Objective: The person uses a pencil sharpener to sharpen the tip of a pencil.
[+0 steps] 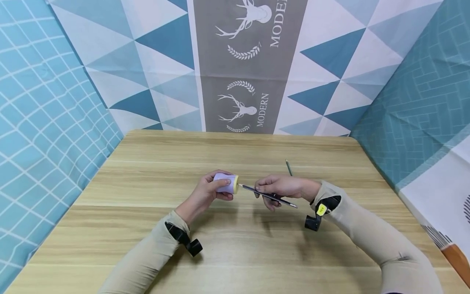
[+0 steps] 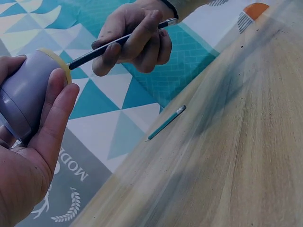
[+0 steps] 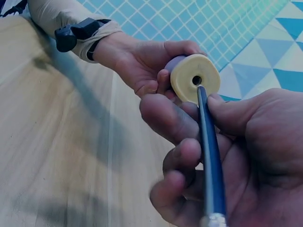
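Observation:
My left hand holds a lavender pencil sharpener above the table, fingers and thumb wrapped round its body. Its pale yellow end faces right, and the right wrist view shows a round hole in that yellow face. My right hand pinches a dark blue pencil between thumb and fingers. The pencil's tip points left, close at the edge of the hole; its metal-banded end points back to the right. A green pencil lies on the table behind my right hand.
The wood-grain table stretches out beneath both hands. Patterned cloth hangs along the back edge, with blue tiled cloth at the left and teal cloth at the right. A small black camera sits on my left wrist.

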A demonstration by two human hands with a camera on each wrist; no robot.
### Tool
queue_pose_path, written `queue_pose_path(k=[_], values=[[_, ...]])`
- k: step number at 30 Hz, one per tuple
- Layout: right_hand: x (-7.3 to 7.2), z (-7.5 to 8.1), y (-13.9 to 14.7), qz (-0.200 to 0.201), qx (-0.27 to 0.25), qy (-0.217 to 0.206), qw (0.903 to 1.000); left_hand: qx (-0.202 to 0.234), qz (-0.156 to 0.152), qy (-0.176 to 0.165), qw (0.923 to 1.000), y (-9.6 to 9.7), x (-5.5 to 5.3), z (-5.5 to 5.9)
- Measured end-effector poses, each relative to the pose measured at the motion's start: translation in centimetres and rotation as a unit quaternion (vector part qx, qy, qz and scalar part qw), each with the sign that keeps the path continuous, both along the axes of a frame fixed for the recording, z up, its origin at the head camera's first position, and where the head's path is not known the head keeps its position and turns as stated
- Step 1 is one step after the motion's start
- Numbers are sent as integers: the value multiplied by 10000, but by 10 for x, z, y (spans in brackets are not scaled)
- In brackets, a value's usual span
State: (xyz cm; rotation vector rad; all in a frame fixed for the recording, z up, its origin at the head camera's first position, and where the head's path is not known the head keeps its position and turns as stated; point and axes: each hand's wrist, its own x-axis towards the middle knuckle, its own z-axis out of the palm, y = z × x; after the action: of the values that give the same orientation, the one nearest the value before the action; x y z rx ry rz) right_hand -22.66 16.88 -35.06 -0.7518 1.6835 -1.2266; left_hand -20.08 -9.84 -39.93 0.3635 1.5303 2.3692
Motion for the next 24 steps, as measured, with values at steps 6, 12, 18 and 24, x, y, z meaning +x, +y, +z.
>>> queue_pose_path(k=[6,12,18,24], values=[[1,1,4,0,-77,13,10000,-32,-14,-69,10000,-1,-1,1],[2,1,13,-550,-24,-24,9985,14,-50,-77,10000,-1,-2,1],[0,1,25,-1138,-142,-58,9934,12,-21,-94,10000,-2,-3,0],[-8,-3,39,-1847,-333,396,9814,0,72,-100,9999,-4,-5,0]])
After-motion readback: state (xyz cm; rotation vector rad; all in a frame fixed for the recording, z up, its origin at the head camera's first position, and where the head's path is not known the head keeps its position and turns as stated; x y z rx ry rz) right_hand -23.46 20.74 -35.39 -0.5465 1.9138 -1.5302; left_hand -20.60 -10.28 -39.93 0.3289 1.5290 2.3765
